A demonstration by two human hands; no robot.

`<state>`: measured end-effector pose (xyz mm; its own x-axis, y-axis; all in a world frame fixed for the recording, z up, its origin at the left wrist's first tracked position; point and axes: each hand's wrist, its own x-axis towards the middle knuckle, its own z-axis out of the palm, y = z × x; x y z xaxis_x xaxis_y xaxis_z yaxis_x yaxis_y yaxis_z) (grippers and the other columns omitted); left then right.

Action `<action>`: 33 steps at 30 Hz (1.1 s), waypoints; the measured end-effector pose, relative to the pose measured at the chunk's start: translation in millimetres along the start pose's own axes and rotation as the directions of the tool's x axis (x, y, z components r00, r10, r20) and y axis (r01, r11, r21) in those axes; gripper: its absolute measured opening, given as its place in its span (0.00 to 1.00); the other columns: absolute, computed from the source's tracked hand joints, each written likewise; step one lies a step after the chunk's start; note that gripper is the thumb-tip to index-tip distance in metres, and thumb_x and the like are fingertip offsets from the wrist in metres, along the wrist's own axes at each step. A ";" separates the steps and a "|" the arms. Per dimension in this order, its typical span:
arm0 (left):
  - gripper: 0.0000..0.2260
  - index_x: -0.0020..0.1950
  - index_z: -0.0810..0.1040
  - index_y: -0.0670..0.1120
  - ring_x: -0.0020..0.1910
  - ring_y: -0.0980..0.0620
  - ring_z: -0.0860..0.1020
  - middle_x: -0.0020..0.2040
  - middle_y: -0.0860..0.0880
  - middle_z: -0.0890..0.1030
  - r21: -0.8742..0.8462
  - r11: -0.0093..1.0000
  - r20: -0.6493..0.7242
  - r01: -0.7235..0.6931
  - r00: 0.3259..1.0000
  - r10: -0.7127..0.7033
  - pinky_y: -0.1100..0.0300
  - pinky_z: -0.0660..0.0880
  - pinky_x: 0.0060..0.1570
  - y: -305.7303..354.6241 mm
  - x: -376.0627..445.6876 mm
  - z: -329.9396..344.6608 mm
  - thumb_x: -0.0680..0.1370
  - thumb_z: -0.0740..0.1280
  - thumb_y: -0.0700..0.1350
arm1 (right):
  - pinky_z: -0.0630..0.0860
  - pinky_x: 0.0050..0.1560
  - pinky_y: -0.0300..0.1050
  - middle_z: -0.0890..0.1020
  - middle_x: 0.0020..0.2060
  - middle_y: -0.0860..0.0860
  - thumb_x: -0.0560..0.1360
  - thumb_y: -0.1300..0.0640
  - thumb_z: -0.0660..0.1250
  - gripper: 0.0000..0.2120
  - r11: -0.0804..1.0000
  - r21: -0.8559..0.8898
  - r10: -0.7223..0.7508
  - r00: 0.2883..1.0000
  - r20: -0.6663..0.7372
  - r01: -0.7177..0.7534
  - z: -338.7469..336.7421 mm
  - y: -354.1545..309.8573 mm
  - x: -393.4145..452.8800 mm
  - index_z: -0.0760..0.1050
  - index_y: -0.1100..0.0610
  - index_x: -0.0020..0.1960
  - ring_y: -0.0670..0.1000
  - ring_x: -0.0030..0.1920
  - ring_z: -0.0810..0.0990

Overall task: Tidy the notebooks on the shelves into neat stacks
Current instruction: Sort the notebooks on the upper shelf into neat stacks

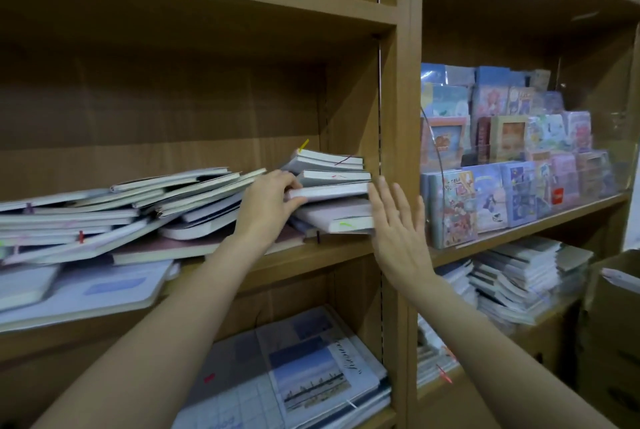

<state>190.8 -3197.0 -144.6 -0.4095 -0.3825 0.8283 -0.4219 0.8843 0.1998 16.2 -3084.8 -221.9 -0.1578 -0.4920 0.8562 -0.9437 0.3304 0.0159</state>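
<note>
Far left on the middle shelf [311, 257], a sprawl of notebooks [104, 217] lies slumped and fanned, covers tilting every which way, some leaning up toward the right. Under them at the near left edge sits a large pale notebook with a blue label [104, 290], jutting out past the shelf front.

Moving right, the left hand [268, 202] comes in over the heap. Its fingers are curled, thumb underneath, pinching the left end of a white-edged notebook [329, 190] in the small stack [332, 193] at the right end of this shelf. That stack is a handful of thick notebooks, page edges facing out, uneven and skewed, with a yellow ribbon [304, 144] poking up at the top and a bright green marker [344, 223] on the lowest one.

Right beside it, the right hand [398, 221] stands flat and upright, fingers straight and together, palm toward the stack's right end. The fingertips look to be touching the notebook edges, and it holds nothing. Just behind it runs the wooden upright [401, 117] dividing the two bays.

Below, on the lower shelf, large flat books with a photo cover [311, 383] lie stacked.

Across the upright, the right bay holds rows of colourful cartoon-covered packs [502, 158] standing on end in tiers. Under them, a slumping pile of pale booklets [512, 276]. At the far right edge, the corner of a cardboard box [613, 307] pokes in.
</note>
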 end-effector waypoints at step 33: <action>0.16 0.61 0.76 0.49 0.63 0.47 0.67 0.61 0.49 0.73 0.482 0.876 0.325 -0.038 0.935 -0.138 0.54 0.61 0.60 -75.5 -78.2 -128.3 0.75 0.67 0.50 | 0.60 0.65 0.49 0.80 0.54 0.53 0.77 0.47 0.62 0.17 0.919 0.253 -0.380 0.852 0.361 0.303 -11.8 -122.2 50.0 0.74 0.55 0.62 0.54 0.58 0.74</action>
<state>358.5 -3199.5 -157.3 -0.5878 -0.5672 0.5769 -0.7434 0.6599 -0.1087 127.1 -3140.3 -174.9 0.1195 -0.8353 0.5366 -0.9884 -0.0491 0.1437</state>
